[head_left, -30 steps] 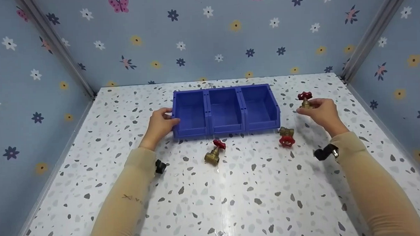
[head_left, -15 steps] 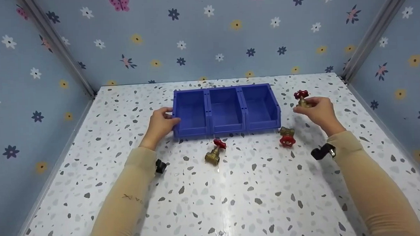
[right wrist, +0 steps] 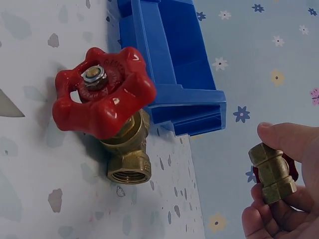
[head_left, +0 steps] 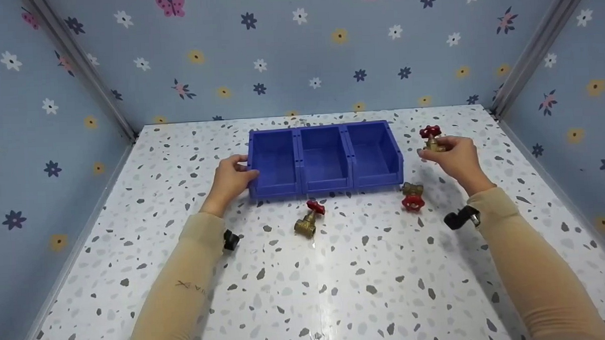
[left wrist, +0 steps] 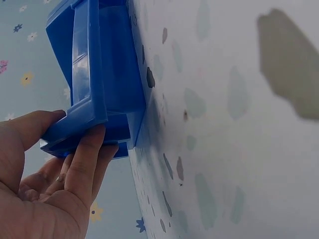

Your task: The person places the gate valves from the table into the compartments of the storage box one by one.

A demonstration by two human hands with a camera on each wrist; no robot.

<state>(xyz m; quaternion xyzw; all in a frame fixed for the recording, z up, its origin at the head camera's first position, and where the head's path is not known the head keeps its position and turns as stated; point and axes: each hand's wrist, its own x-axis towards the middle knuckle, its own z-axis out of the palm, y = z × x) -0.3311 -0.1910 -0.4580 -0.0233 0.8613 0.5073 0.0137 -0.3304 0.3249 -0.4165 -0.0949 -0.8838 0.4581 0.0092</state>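
Observation:
A blue bin (head_left: 325, 186) with three compartments, none holding anything, sits toward the back of the table. My left hand (head_left: 231, 180) grips its left side wall, thumb over the rim and fingers outside, as the left wrist view shows. To the right of the bin, my right hand (head_left: 458, 159) holds a brass gate valve (head_left: 434, 144) by its body, red handwheel up, above the table. A second valve (head_left: 412, 196) lies by the bin's front right corner, its red wheel large in the right wrist view. In front of the middle compartment lies a third valve (head_left: 306, 225).
The white speckled table (head_left: 347, 289) is bounded by a flowered back wall (head_left: 308, 54) and two side walls with grey corner posts. A small black device (head_left: 457, 219) is strapped at the right wrist, and another (head_left: 230, 240) at the left.
My right hand has shifted slightly left and back with the valve, toward the bin. The left hand, the bin and the two lying valves stay where they were.

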